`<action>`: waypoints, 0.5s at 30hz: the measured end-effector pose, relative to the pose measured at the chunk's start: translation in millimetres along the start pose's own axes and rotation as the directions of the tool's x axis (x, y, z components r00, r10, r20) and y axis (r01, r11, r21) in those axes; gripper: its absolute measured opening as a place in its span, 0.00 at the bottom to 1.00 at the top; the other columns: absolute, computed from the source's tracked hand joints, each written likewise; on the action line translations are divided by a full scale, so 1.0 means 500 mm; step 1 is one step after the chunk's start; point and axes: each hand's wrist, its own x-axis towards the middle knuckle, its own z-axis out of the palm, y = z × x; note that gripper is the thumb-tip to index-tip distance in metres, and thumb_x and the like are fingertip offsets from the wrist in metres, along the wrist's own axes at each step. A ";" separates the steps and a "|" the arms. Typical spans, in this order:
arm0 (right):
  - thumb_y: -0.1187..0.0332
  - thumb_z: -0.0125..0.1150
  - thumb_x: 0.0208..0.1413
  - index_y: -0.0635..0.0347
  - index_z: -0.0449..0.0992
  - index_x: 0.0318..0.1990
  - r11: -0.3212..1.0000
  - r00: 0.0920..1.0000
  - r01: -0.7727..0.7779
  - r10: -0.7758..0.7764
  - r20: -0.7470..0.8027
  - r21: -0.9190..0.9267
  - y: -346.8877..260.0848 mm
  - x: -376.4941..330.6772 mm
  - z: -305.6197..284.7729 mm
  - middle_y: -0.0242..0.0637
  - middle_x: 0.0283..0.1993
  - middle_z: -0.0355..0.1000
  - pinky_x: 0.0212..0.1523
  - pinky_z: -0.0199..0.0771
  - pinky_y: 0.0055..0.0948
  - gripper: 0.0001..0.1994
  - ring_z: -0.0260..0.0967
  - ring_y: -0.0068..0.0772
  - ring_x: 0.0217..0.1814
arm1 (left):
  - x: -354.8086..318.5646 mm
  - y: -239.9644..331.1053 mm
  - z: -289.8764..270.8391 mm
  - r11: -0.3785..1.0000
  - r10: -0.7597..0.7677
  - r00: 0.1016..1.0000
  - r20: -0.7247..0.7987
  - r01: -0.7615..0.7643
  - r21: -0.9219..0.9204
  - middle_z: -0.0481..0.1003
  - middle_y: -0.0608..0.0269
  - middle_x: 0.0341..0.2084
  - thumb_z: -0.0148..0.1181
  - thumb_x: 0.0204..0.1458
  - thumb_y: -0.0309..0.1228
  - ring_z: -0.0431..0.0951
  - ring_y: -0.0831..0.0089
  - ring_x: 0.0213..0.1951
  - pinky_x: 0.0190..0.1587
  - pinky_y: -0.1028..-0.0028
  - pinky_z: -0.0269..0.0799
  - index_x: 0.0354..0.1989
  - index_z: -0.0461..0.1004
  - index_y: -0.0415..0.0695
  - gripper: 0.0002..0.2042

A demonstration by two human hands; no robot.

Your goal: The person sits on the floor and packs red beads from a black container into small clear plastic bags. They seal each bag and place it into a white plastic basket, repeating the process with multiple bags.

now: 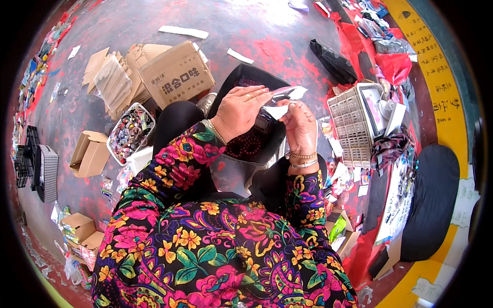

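Between my knees stands a black bin (279, 139) with strings of dark red beads (241, 146) inside. Above it, my left hand (240, 110) is held flat-backed, fingers close together, their tips at a shiny clear plastic wrapper (283, 92); its thumb is hidden underneath. My right hand (300, 124) pinches a small white piece of paper or film (277, 111) between thumb and fingers, just below the wrapper. Whether the white piece is joined to the wrapper I cannot tell. A dark glossy packet (263, 121) shows in the bin, beneath my hands.
A white basket of hair ties and trinkets (132, 132) sits left, near an open cardboard box (89, 154). Flattened cartons (177, 74) lie beyond. To the right are a cream plastic crate (352, 123), a black cushion-like pad (430, 203) and scattered packaging along the wall.
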 end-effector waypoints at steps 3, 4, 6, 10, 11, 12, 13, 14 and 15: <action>0.74 0.48 0.56 0.64 0.74 0.34 0.997 0.998 0.067 -0.067 -0.019 -0.027 -0.011 -0.005 0.012 0.38 0.38 0.74 0.36 0.68 0.18 0.07 0.69 0.22 0.37 | 0.000 0.000 -0.001 1.000 -0.022 1.000 0.013 0.022 -0.022 0.75 0.57 0.41 0.52 0.46 0.21 0.74 0.65 0.47 0.48 0.70 0.68 0.45 0.73 0.40 0.15; 0.74 0.48 0.56 0.64 0.74 0.33 0.995 0.996 0.092 -0.092 0.000 -0.028 -0.010 -0.003 0.007 0.38 0.37 0.74 0.36 0.68 0.18 0.07 0.69 0.22 0.36 | 0.001 0.001 0.004 0.999 -0.023 1.000 0.002 0.023 -0.033 0.75 0.57 0.41 0.52 0.47 0.21 0.74 0.65 0.46 0.47 0.70 0.68 0.45 0.72 0.40 0.15; 0.73 0.48 0.57 0.64 0.74 0.33 0.993 0.993 0.111 -0.109 0.034 -0.043 -0.009 -0.002 0.004 0.37 0.36 0.74 0.35 0.67 0.18 0.07 0.68 0.21 0.34 | 0.004 0.005 0.011 0.999 -0.011 1.000 -0.015 0.010 -0.053 0.75 0.57 0.40 0.52 0.47 0.21 0.75 0.64 0.46 0.47 0.70 0.68 0.44 0.72 0.39 0.14; 0.69 0.49 0.58 0.63 0.74 0.33 0.981 0.990 0.139 -0.142 -0.013 -0.133 -0.013 -0.010 0.014 0.35 0.34 0.73 0.35 0.65 0.18 0.08 0.67 0.19 0.33 | -0.003 -0.002 0.025 0.961 -0.067 0.997 0.027 0.072 -0.266 0.76 0.55 0.39 0.52 0.49 0.22 0.75 0.60 0.44 0.46 0.70 0.69 0.43 0.73 0.38 0.12; 0.68 0.50 0.58 0.63 0.74 0.33 0.974 0.985 0.157 -0.167 -0.050 -0.165 -0.016 -0.012 0.019 0.34 0.33 0.73 0.35 0.65 0.18 0.09 0.66 0.19 0.33 | -0.007 -0.007 0.029 0.926 -0.104 0.993 0.058 0.118 -0.358 0.76 0.54 0.38 0.52 0.50 0.22 0.75 0.59 0.43 0.46 0.71 0.69 0.42 0.73 0.37 0.11; 0.66 0.51 0.59 0.62 0.74 0.34 0.898 0.936 0.295 -0.340 -0.092 -0.326 -0.020 -0.009 0.016 0.32 0.32 0.72 0.37 0.63 0.18 0.09 0.66 0.19 0.33 | -0.006 0.000 0.020 0.890 -0.218 0.961 0.171 0.268 -0.370 0.76 0.55 0.36 0.51 0.53 0.24 0.76 0.63 0.41 0.46 0.74 0.69 0.41 0.73 0.36 0.09; 0.67 0.54 0.57 0.63 0.74 0.37 0.787 0.889 0.344 -0.448 -0.091 -0.513 -0.033 -0.008 0.010 0.31 0.33 0.72 0.39 0.63 0.18 0.08 0.67 0.20 0.37 | -0.008 -0.007 0.021 0.774 -0.276 0.920 0.277 0.384 -0.504 0.77 0.56 0.36 0.50 0.54 0.25 0.76 0.66 0.40 0.46 0.74 0.68 0.41 0.73 0.35 0.09; 0.68 0.56 0.55 0.62 0.74 0.40 0.678 0.861 0.368 -0.507 -0.042 -0.636 -0.043 -0.005 0.008 0.30 0.34 0.72 0.42 0.63 0.18 0.08 0.66 0.19 0.40 | -0.009 -0.021 0.025 0.624 -0.309 0.868 0.388 0.493 -0.606 0.77 0.57 0.36 0.50 0.55 0.25 0.76 0.69 0.40 0.46 0.75 0.68 0.41 0.73 0.35 0.09; 0.70 0.58 0.54 0.62 0.74 0.42 0.550 0.830 0.381 -0.557 0.013 -0.743 -0.049 -0.004 0.009 0.29 0.35 0.72 0.45 0.62 0.18 0.09 0.66 0.19 0.43 | -0.008 -0.031 0.026 0.447 -0.312 0.807 0.500 0.590 -0.673 0.77 0.58 0.35 0.49 0.56 0.26 0.76 0.72 0.39 0.46 0.76 0.68 0.40 0.73 0.35 0.09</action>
